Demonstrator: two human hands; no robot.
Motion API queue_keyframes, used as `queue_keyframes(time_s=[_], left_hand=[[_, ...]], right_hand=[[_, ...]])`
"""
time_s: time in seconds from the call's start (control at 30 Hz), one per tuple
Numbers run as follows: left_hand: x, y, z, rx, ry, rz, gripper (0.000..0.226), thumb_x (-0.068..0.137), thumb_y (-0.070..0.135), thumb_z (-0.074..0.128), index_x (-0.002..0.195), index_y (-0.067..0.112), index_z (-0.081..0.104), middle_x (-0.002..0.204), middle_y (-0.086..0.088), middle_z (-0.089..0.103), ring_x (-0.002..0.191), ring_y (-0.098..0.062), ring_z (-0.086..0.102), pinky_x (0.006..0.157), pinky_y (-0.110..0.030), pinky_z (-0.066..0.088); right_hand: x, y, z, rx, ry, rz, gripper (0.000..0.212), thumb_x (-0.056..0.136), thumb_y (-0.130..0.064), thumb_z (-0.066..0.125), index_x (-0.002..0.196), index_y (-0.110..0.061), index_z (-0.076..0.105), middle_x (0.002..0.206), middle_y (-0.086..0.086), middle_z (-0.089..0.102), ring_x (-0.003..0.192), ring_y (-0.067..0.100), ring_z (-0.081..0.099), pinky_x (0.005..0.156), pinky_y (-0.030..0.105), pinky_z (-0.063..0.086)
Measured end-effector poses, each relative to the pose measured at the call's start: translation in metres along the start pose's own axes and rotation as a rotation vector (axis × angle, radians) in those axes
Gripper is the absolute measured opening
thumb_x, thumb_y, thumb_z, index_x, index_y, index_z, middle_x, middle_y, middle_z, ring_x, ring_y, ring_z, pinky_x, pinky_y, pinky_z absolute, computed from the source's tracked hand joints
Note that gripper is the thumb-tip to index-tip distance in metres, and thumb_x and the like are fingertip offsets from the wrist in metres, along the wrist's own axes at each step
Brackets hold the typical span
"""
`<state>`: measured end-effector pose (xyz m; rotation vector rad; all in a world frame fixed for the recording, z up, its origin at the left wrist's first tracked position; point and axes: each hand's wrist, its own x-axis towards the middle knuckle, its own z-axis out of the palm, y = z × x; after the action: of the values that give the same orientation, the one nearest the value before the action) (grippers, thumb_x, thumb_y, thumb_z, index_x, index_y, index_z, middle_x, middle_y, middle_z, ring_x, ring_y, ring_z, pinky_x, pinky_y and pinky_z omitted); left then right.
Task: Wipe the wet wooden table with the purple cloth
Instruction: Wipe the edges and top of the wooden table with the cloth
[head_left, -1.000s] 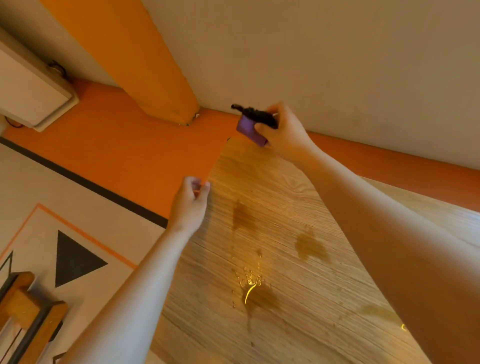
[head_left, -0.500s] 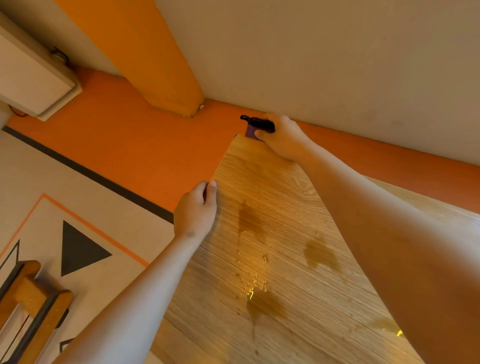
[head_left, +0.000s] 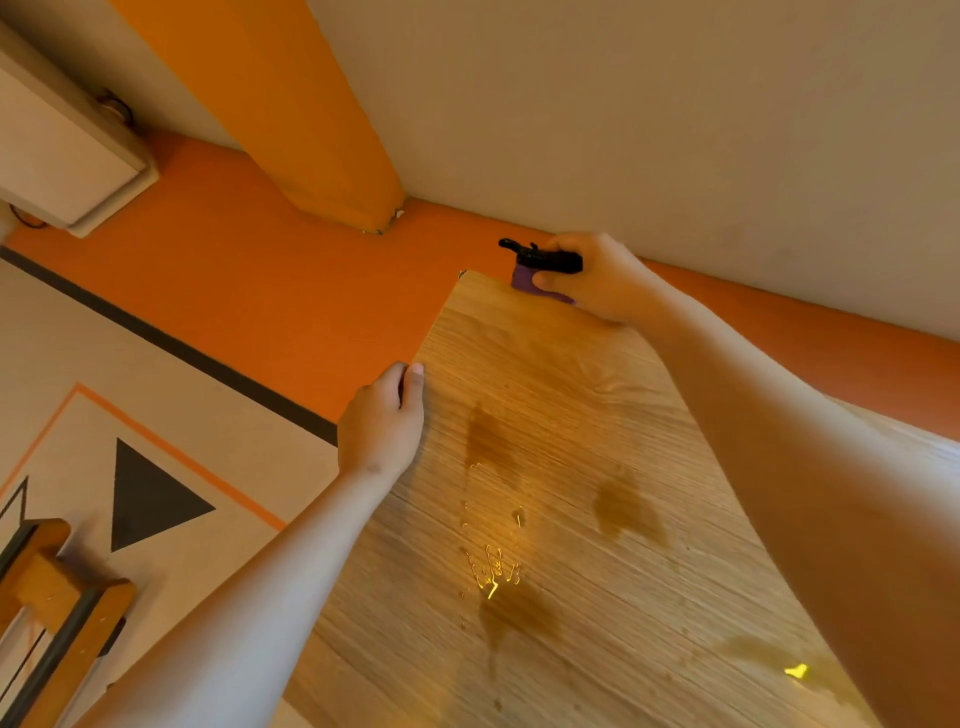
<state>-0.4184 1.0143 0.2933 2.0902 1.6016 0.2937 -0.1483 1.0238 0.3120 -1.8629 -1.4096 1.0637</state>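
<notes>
One camera sits on the person's head. It looks forward and down, close over the wooden table (head_left: 597, 519), with floor (head_left: 156, 364) and wall (head_left: 675, 104) beyond.

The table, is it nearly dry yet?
Not yet. Nothing looks wiped: dark puddles and shiny drops sit on the table. Right now the right hand holds a purple thing with a black top at the far edge, and the left hand grips the side edge. All the wiping is left.
</notes>
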Motion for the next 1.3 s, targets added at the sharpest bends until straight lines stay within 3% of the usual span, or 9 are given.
queue_keyframes(time_s=[0.27, 0.5, 0.63, 0.73, 0.87, 1.03, 1.3], left_hand=[[0.001, 0.000, 0.000, -0.017, 0.001, 0.031, 0.037, 0.103, 0.037, 0.032, 0.069, 0.027, 0.043, 0.050, 0.007, 0.038, 0.039, -0.011, 0.038, 0.041, -0.020, 0.024], [0.001, -0.001, 0.000, -0.026, -0.010, 0.018, 0.039, 0.103, 0.039, 0.031, 0.070, 0.024, 0.045, 0.050, 0.006, 0.037, 0.038, -0.011, 0.032, 0.044, -0.025, 0.023], [0.001, 0.000, 0.000, -0.011, -0.001, 0.013, 0.042, 0.103, 0.040, 0.030, 0.070, 0.018, 0.045, 0.051, 0.002, 0.038, 0.042, -0.017, 0.033, 0.045, -0.028, 0.023], [0.000, 0.003, -0.001, 0.002, 0.000, 0.011, 0.042, 0.103, 0.040, 0.030, 0.068, 0.020, 0.043, 0.051, 0.003, 0.038, 0.042, -0.017, 0.034, 0.045, -0.028, 0.023], [0.000, 0.004, -0.003, 0.024, 0.007, 0.004, 0.040, 0.103, 0.039, 0.030, 0.067, 0.025, 0.040, 0.050, 0.005, 0.037, 0.041, -0.014, 0.034, 0.045, -0.027, 0.021], [-0.002, 0.006, -0.003, 0.047, 0.030, 0.009, 0.041, 0.103, 0.039, 0.030, 0.066, 0.025, 0.040, 0.050, 0.006, 0.037, 0.041, -0.013, 0.034, 0.045, -0.027, 0.021], [-0.002, 0.006, 0.001, 0.097, 0.057, 0.007, 0.044, 0.103, 0.041, 0.028, 0.068, 0.019, 0.044, 0.052, 0.000, 0.041, 0.045, -0.021, 0.038, 0.047, -0.030, 0.026]], right_hand=[[0.029, -0.031, 0.039, -0.054, 0.158, -0.080, 0.029, 0.090, -0.023, 0.061, 0.119, -0.024, 0.060, 0.111, 0.001, 0.063, 0.098, 0.019, 0.058, 0.070, 0.027, 0.041], [0.027, -0.028, 0.029, -0.098, 0.066, -0.049, 0.028, 0.092, -0.025, 0.058, 0.120, -0.024, 0.060, 0.108, 0.002, 0.063, 0.095, 0.020, 0.059, 0.075, 0.033, 0.048], [-0.021, 0.004, -0.016, -0.110, -0.004, 0.017, 0.024, 0.091, -0.027, 0.061, 0.115, -0.026, 0.062, 0.093, -0.005, 0.063, 0.077, 0.010, 0.056, 0.065, 0.024, 0.044], [-0.058, 0.031, -0.041, -0.068, -0.042, 0.091, 0.022, 0.090, -0.026, 0.062, 0.112, -0.026, 0.063, 0.090, -0.002, 0.065, 0.077, 0.014, 0.058, 0.070, 0.029, 0.047], [-0.050, 0.029, -0.028, -0.044, 0.026, 0.069, 0.019, 0.090, -0.029, 0.061, 0.109, -0.026, 0.064, 0.093, 0.002, 0.065, 0.084, 0.021, 0.060, 0.074, 0.034, 0.048], [-0.029, 0.002, -0.006, -0.122, 0.047, 0.000, 0.025, 0.093, -0.028, 0.058, 0.118, -0.024, 0.061, 0.099, 0.000, 0.063, 0.086, 0.018, 0.058, 0.076, 0.035, 0.049], [-0.103, 0.040, -0.050, -0.227, 0.091, 0.081, 0.023, 0.091, -0.027, 0.060, 0.114, -0.024, 0.062, 0.096, 0.001, 0.063, 0.084, 0.022, 0.059, 0.077, 0.039, 0.050]])
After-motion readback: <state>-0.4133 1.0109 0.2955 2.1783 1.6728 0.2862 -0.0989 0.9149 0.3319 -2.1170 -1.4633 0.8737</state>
